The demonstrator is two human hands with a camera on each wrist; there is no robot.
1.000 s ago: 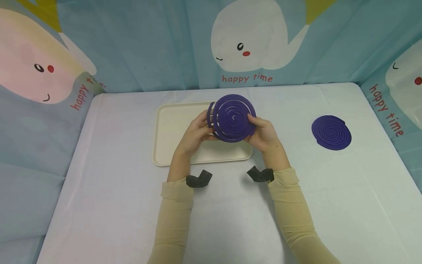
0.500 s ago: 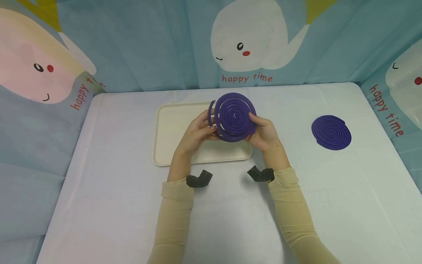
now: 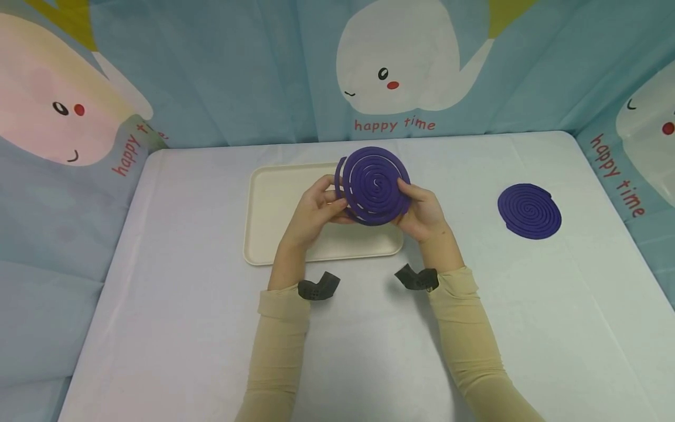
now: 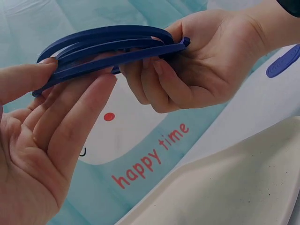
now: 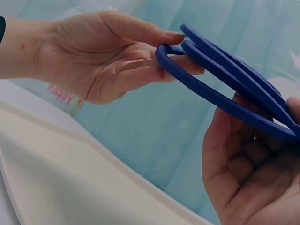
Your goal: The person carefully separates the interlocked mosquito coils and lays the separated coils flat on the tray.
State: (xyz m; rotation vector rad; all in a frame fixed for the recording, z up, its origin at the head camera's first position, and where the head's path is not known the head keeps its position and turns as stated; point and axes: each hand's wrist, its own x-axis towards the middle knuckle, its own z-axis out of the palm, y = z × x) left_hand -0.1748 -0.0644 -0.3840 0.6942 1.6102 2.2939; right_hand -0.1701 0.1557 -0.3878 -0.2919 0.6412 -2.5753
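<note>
A purple spiral coil [image 3: 375, 186], bluer in the wrist views, is held up over the tray by both hands. My left hand [image 3: 311, 215] pinches the outer turns on its left side, thumb on top and fingers underneath, as the left wrist view shows. On the opposite edge, my right hand [image 3: 425, 214] grips the coil with its thumb over the face; its other fingers are curled below. Seen edge-on, the turns [image 5: 234, 84] stand apart from each other. One outer turn sticks out to the left, with narrow gaps beside it.
Under the hands lies a cream rectangular tray [image 3: 274, 234]. A second purple spiral coil [image 3: 529, 211] lies flat at the right of the white table [image 3: 174, 328]. Behind the table hangs a blue curtain [image 3: 237, 70] with printed whales.
The gaps between the outer left turns have narrowed, and the loose outer end sits closer to the coil. The coil has risen slightly in view. Both hands keep their hold.
</note>
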